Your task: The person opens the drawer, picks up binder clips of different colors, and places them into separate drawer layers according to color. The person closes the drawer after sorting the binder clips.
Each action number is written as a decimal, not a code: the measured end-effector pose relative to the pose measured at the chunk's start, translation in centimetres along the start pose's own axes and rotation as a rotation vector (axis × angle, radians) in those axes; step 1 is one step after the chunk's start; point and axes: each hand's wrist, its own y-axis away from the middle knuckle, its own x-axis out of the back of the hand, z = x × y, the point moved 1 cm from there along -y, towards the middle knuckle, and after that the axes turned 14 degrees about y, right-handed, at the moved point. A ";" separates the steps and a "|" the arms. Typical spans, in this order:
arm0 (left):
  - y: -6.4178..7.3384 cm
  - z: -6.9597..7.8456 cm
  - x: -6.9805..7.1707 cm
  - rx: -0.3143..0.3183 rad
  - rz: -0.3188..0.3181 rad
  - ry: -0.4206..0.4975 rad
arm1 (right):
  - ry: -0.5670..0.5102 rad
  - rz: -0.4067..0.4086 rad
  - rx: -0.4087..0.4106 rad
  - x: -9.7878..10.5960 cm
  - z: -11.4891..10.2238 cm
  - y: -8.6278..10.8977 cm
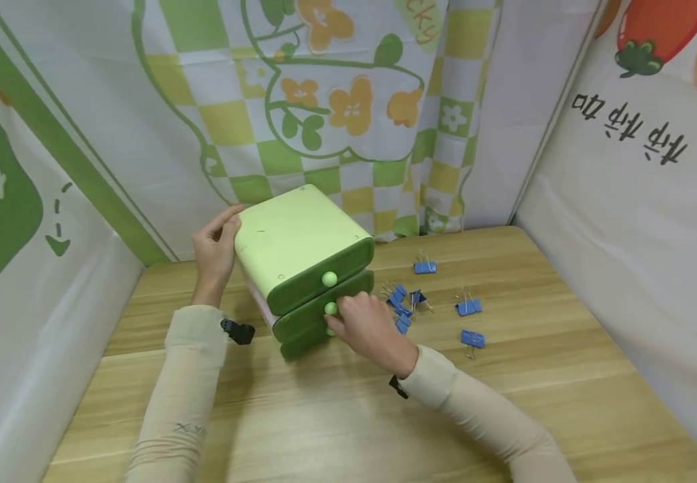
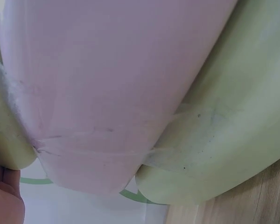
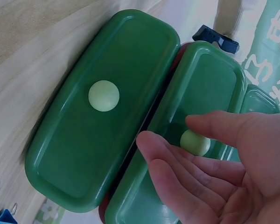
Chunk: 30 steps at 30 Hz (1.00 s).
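Observation:
A small drawer cabinet (image 1: 300, 235) stands on the table, with a pale green top tier, a pink middle one (image 2: 102, 93) and dark green drawer fronts with round light green knobs. My left hand (image 1: 215, 251) holds its rear left edge; in the left wrist view only part of that hand (image 2: 7, 198) shows at the lower left. My right hand (image 1: 369, 329) is at the middle drawer, thumb and fingers around its knob (image 3: 195, 142). Below it, the bottom drawer front (image 3: 126, 51) has a knob (image 3: 103, 95) that no hand touches. Clear tape crosses the cabinet's side.
Several blue binder clips (image 1: 424, 267) lie scattered on the wooden table (image 1: 336, 429), right of the cabinet. A checked cloth (image 1: 348, 174) hangs behind it. White printed walls (image 1: 620, 221) enclose the table at the sides.

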 end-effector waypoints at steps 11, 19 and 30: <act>1.2 -0.7 0.9 -0.009 -0.148 -0.168 | -0.021 -0.016 -0.007 -0.9 0.2 -0.5; 3.5 0.4 1.0 -0.018 -0.111 -0.196 | -0.037 -0.017 -0.011 -1.0 0.1 -0.8; 7.9 2.3 0.1 -0.260 -0.170 -0.254 | -0.095 -0.066 -0.024 -1.3 0.8 -0.6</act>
